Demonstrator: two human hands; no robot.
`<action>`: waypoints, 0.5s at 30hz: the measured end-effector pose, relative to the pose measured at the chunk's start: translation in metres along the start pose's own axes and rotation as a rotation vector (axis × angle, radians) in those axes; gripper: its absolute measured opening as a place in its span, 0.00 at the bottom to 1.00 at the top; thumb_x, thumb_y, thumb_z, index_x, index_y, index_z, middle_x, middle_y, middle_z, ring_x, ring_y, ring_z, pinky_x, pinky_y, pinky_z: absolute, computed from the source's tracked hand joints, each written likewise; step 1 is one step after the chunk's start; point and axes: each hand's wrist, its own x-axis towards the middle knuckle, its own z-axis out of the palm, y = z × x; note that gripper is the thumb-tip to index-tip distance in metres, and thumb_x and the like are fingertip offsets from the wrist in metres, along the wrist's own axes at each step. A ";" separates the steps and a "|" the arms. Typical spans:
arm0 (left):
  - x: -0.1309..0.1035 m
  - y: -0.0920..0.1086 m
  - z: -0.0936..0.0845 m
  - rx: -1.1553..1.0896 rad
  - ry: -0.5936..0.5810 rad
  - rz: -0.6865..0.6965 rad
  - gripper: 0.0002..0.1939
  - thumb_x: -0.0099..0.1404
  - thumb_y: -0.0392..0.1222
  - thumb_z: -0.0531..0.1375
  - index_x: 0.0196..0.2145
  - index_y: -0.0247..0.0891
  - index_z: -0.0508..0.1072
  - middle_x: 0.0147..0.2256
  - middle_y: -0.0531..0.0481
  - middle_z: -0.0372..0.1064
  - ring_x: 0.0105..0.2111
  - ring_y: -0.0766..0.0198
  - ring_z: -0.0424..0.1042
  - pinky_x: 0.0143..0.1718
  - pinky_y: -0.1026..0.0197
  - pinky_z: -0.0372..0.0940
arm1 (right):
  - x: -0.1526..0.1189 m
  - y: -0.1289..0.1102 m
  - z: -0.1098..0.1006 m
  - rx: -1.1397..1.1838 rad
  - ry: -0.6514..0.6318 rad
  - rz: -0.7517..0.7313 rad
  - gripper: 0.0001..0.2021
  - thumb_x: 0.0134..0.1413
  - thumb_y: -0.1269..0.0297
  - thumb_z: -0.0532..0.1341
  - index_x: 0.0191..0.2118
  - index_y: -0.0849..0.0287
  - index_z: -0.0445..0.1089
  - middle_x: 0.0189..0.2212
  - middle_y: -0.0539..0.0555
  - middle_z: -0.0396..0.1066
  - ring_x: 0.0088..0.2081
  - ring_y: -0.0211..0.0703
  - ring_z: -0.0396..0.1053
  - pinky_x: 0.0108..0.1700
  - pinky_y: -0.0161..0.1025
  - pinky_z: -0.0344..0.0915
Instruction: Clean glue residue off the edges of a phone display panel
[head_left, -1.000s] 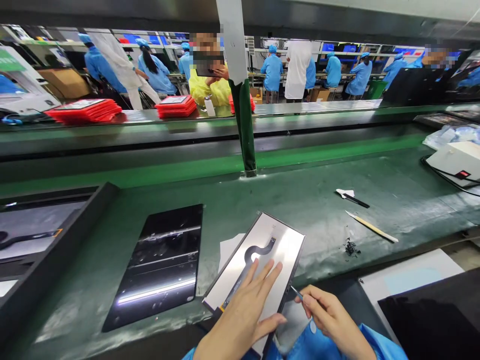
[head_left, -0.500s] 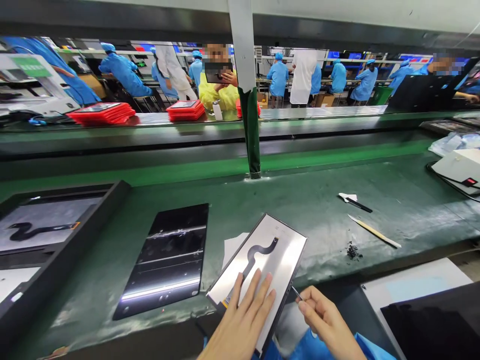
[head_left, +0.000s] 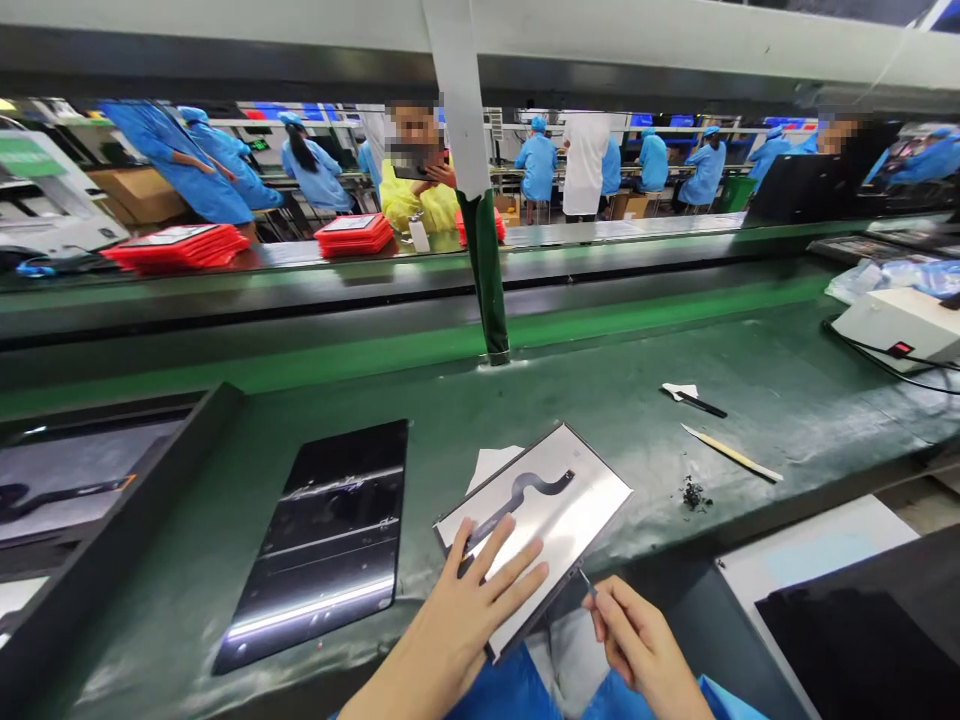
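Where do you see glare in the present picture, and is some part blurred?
Head view: white streaks of glare on the black panel, softer shine on the silver panel and green bench; left hand and right hand look fairly sharp, distant people softer; pixel blocks hide two patches.

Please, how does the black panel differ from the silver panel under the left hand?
The black panel lies untouched; the silver panel has the left hand spread on it. The black panel shows no cable, while the silver panel carries a dark, curved ribbon cable. Both are flat and rectangular.
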 end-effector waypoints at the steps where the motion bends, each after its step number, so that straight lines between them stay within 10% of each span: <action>1: 0.001 0.000 -0.004 -0.024 -0.034 -0.016 0.44 0.64 0.36 0.63 0.71 0.47 0.45 0.70 0.46 0.47 0.70 0.41 0.40 0.65 0.27 0.35 | 0.000 0.001 0.001 -0.007 0.022 0.004 0.29 0.54 0.31 0.55 0.32 0.58 0.67 0.21 0.43 0.55 0.18 0.30 0.47 0.20 0.33 0.44; 5: 0.004 0.005 -0.008 -0.054 -0.015 -0.002 0.52 0.62 0.57 0.66 0.71 0.38 0.41 0.69 0.38 0.47 0.70 0.40 0.41 0.66 0.30 0.34 | -0.001 0.002 0.005 -0.061 0.100 -0.025 0.29 0.56 0.32 0.54 0.34 0.58 0.70 0.18 0.42 0.49 0.21 0.35 0.48 0.23 0.35 0.46; 15: 0.004 -0.002 -0.007 -0.172 0.035 0.013 0.46 0.66 0.45 0.65 0.71 0.41 0.42 0.67 0.40 0.53 0.69 0.47 0.47 0.67 0.33 0.31 | 0.002 0.005 -0.001 -0.074 0.050 -0.037 0.27 0.58 0.35 0.55 0.33 0.59 0.70 0.19 0.44 0.56 0.20 0.33 0.48 0.21 0.34 0.44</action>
